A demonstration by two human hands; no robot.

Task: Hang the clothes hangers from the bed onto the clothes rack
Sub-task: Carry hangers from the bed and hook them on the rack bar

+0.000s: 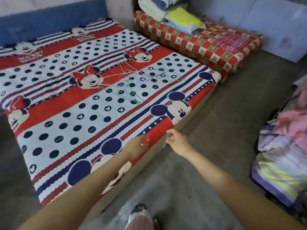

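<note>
Several thin wire hangers [131, 80], green, white and grey, lie tangled near the middle of the bed [54, 113], which has a red, white and blue cartoon-mouse cover. Both my arms stretch toward the bed's near edge. My left hand [137, 146] hovers over the red border with its fingers loosely curled and nothing in it. My right hand [178, 141] is just past the edge, fingers bent and apart, also holding nothing. Both hands are well short of the hangers. No clothes rack is in view.
A second mattress [207, 47] with a red checked cover lies behind the bed, with folded blankets [176, 17] stacked on it. Colourful fabric [282, 146] hangs or piles at the right. Grey floor [224, 122] runs between them. My foot [141, 216] stands by the bed.
</note>
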